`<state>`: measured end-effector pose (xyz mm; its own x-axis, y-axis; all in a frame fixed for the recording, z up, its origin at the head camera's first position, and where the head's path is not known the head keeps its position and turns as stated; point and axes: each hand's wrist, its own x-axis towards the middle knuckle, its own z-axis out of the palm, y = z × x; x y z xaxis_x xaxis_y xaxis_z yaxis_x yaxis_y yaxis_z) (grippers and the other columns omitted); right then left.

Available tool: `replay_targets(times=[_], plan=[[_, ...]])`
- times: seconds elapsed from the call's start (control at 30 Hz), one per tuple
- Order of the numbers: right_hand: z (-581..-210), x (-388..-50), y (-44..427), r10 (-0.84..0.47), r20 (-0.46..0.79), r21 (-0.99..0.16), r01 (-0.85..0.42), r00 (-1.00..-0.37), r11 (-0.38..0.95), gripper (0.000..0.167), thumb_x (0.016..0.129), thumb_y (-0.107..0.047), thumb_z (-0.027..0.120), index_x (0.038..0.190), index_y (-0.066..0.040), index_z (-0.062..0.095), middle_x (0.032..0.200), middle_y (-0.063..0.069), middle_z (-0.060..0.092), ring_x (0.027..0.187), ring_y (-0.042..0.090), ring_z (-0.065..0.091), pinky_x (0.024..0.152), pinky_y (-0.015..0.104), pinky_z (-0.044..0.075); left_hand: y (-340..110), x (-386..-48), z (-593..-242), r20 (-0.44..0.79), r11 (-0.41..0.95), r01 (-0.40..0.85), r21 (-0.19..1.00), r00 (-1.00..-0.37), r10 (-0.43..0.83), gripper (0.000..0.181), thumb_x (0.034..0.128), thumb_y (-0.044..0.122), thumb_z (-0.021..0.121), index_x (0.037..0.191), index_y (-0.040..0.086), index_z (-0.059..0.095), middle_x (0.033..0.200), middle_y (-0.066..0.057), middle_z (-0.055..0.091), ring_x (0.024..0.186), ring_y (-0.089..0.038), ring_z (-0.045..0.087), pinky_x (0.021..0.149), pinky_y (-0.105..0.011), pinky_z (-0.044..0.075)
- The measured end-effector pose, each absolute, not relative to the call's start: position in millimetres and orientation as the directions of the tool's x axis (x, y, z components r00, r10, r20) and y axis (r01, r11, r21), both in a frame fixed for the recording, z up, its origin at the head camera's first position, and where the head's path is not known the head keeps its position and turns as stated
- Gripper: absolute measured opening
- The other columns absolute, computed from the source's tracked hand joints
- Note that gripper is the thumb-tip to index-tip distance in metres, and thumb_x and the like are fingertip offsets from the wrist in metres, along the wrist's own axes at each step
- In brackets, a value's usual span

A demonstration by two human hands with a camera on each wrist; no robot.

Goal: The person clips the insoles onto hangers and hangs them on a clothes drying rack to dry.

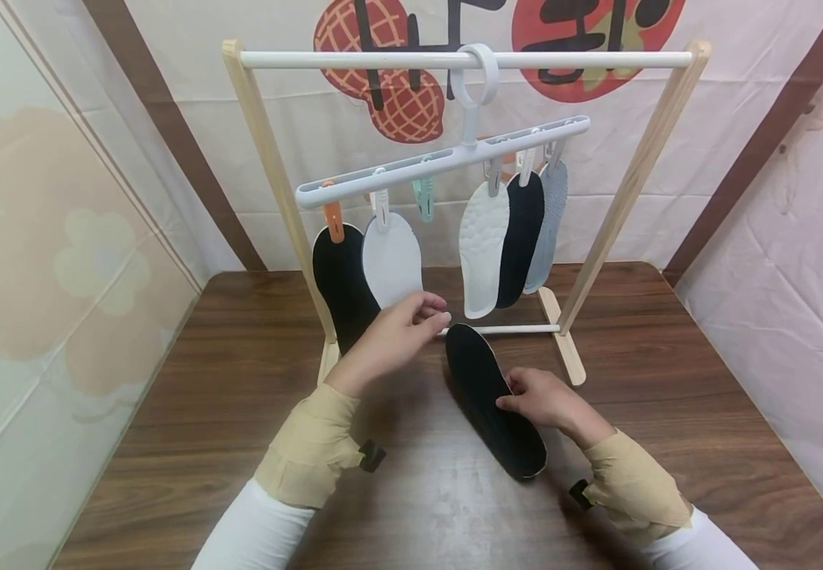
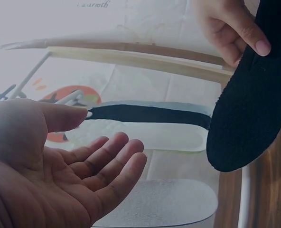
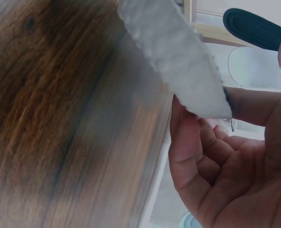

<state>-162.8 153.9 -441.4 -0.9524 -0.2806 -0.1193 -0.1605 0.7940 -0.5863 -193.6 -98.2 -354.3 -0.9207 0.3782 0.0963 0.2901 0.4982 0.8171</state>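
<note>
My right hand (image 1: 547, 402) pinches a black insole (image 1: 479, 372) by its edge, thumb on the dark face, above the tabletop. Its white, bumpy underside (image 3: 171, 52) shows in the right wrist view. My left hand (image 1: 404, 328) holds nothing; in the left wrist view its palm and loosely bent fingers (image 2: 124, 156) are visible. It is close to the lower end of a hanging white insole (image 1: 392, 257). Left of that hangs a black insole (image 1: 340, 273) from an orange clip (image 1: 334, 222). A teal clip (image 1: 423, 196) carries nothing.
A tilted pale hanger (image 1: 411, 168) hangs from the white bar (image 1: 383, 60) of a wooden rack (image 1: 639, 174). On its right side hang a bumpy white insole (image 1: 483, 249), a black one (image 1: 521, 237) and a light blue one (image 1: 548, 229). The rack stands on a brown table (image 1: 240, 443).
</note>
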Motion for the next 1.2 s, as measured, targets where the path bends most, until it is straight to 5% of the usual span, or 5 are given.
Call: replay_targets(times=[0.87,1.2], plan=[[-423,-167,154,-0.302,-0.096,-0.584,-0.192,-0.948,0.788,0.013,0.092,-0.021,0.073,0.09,-0.013,0.063,0.08,-0.004,0.067,0.076,0.015,0.056,0.07,0.033,0.044,-100,-197,-324,0.18,0.452,0.34,0.824,-0.915,0.36,0.034,0.1026,0.026,0.06,0.13,0.006,0.059,0.119,-0.011,0.068,0.112,-0.026,0.063,0.1,-0.043,0.047],[-414,-168,153,-0.303,-0.078,-0.608,-0.196,-0.95,0.77,0.01,0.094,-0.02,0.071,0.093,-0.012,0.065,0.085,-0.002,0.07,0.081,0.017,0.06,0.073,0.034,0.046,-100,-197,-314,0.201,0.436,0.346,0.831,-0.917,0.344,0.033,0.1031,0.025,0.059,0.131,0.007,0.058,0.118,-0.011,0.066,0.11,-0.025,0.063,0.094,-0.041,0.05]])
